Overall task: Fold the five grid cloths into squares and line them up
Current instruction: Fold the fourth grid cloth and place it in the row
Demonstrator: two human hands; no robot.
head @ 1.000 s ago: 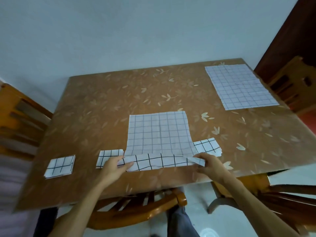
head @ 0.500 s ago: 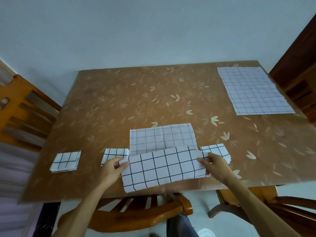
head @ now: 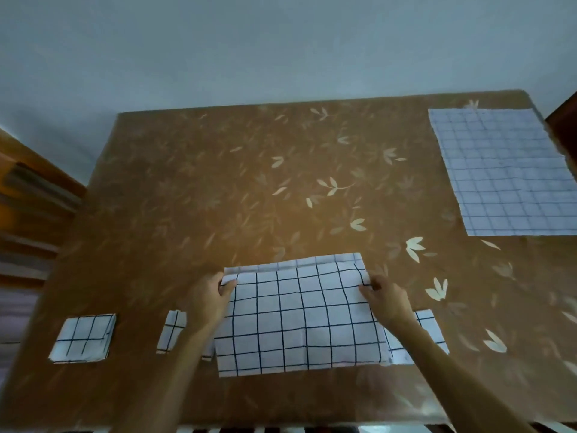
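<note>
A white grid cloth point(head: 299, 320) lies folded in half near the table's front edge. My left hand point(head: 207, 300) pinches its far left corner and my right hand point(head: 385, 300) pinches its far right corner, both almost at the cloth's far edge. Three folded squares sit along the front: one at the left point(head: 82, 337), one partly hidden behind my left arm point(head: 171, 334), one under my right arm point(head: 427, 335). An unfolded grid cloth point(head: 502, 173) lies flat at the far right.
The brown table point(head: 249, 182) has a leaf pattern and stands against a pale wall. A wooden chair point(head: 28, 207) is at the left. A dark wooden piece shows at the right edge point(head: 565, 120).
Both hands lifted the near edge of the cloth and carried it away from me over the far half, folding it in two. The camera tilted nearer to the table.
</note>
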